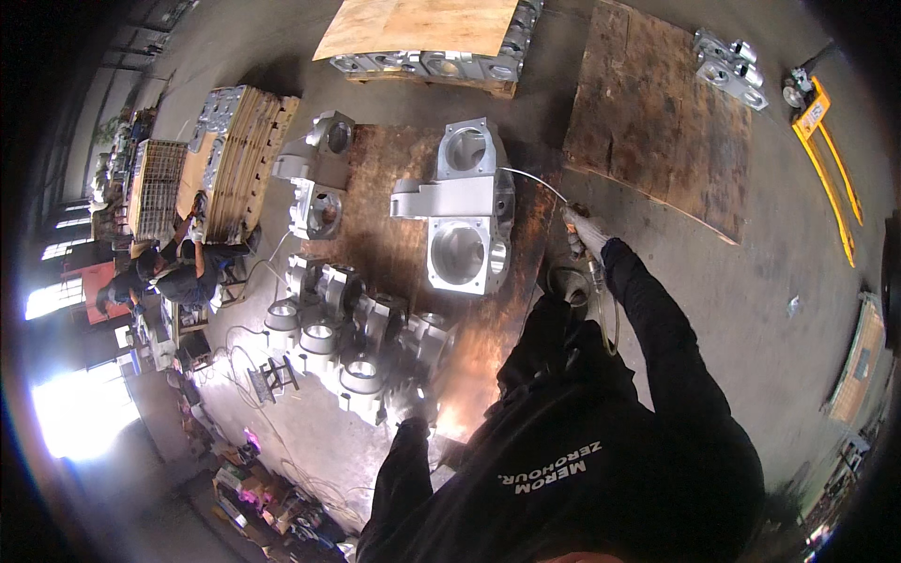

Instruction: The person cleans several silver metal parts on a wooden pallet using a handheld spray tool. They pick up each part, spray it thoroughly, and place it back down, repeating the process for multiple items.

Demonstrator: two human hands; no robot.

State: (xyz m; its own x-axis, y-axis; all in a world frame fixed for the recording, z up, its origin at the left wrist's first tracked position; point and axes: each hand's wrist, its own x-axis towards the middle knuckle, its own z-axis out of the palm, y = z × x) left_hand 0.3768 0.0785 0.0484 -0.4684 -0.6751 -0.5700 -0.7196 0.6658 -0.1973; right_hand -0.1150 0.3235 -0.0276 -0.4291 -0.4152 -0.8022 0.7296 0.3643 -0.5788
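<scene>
My gloved right hand [587,235] is closed around an air blow gun [569,218]. Its long thin curved nozzle [537,177] reaches to the side of a large silver metal casting [466,199] with two wide round bores. That casting rests on a stained wooden board [374,202]. From the gun a hose [615,324] loops down beside my leg. My left hand [411,405] is low by a cluster of smaller castings with round openings [361,373]. Glare blurs its fingers, and I cannot tell whether it grips the nearest casting.
More castings [322,214] stand at the board's left edge. Beyond are a covered pallet of castings [413,28], another wooden board [657,122] and a yellow pallet jack [826,155]. A person [188,277] works at the left by stacked pallets [249,164]. Hoses [286,455] cross the floor.
</scene>
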